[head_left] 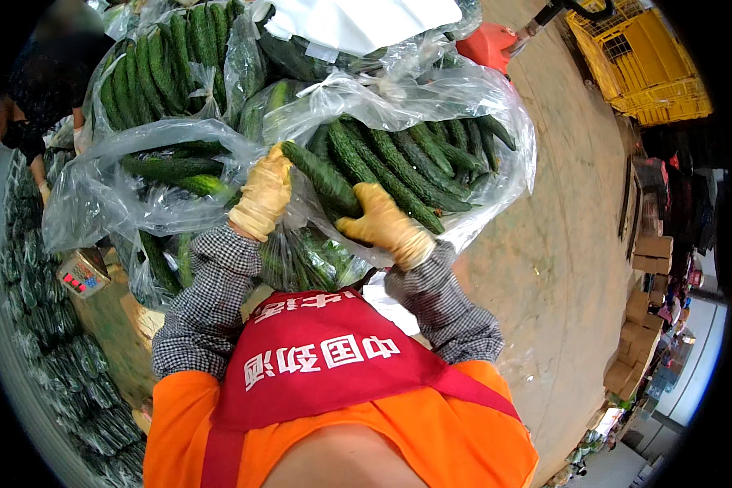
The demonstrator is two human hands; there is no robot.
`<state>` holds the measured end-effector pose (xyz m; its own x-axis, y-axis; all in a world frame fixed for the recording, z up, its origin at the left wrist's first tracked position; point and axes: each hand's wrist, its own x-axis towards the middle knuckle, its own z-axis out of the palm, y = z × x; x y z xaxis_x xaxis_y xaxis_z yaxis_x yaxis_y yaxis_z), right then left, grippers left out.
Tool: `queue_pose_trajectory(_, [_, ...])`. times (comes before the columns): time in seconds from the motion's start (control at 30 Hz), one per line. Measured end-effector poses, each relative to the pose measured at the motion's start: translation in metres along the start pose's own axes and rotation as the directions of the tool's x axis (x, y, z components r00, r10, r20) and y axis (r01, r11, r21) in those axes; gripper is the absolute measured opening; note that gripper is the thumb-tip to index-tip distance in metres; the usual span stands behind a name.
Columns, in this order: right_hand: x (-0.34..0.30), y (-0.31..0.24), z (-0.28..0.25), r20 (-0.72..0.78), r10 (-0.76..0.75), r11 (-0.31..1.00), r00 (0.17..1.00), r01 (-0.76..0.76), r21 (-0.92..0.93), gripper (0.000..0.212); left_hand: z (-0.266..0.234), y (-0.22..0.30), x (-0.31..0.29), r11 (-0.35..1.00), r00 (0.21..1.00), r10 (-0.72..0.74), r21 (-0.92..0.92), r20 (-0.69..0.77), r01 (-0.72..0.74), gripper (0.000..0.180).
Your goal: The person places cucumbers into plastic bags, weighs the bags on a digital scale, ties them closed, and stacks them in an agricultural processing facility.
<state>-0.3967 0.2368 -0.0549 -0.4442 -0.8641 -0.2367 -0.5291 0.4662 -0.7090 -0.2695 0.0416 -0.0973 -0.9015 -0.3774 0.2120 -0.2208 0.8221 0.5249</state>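
A dark green cucumber point(324, 177) lies slantwise between my two hands, above an open clear plastic bag point(508, 106). At its upper left end, my left hand point(265, 193), in a yellowish glove, is closed round it. My right hand point(389, 226), gloved alike, grips its lower end between thumb and fingers. More cucumbers point(407, 167) lie side by side in the bag to the right, beneath and beyond my hands. Left of my left hand, a second open plastic bag point(89, 199) holds a few cucumbers point(171, 168), one partly yellow.
Further bags of cucumbers point(167, 61) stand at the far side, with a white sheet point(366, 24) over some. Packed bundles point(53, 317) line the left edge, near another person point(45, 89). Rightward are a yellow crate point(638, 61), cardboard boxes point(634, 350) and concrete floor point(545, 285).
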Motion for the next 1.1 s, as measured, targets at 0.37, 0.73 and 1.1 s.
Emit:
queue_pose_trajectory(0.37, [-0.015, -0.015, -0.026, 0.015, 0.24, 0.603, 0.971, -0.161, 0.782, 0.037, -0.009, 0.009, -0.005, 0.974, 0.984, 0.053, -0.207, -0.168, -0.088, 0.037])
queue_pose_trajectory(0.73, [-0.002, -0.193, -0.018, -0.461, -0.208, 0.129, 0.863, 0.491, 0.861, 0.047, -0.24, 0.01, -0.089, 0.559, 0.515, 0.163, 0.509, -0.841, 0.654, 0.083])
queue_pose_trajectory(1.1, [0.149, -0.206, 0.202, 0.216, -0.326, 0.806, 0.921, 0.39, -0.445, 0.05, -0.315, -0.086, -0.168, 0.57, 0.442, -0.701, -0.812, -0.56, -0.124, 0.016])
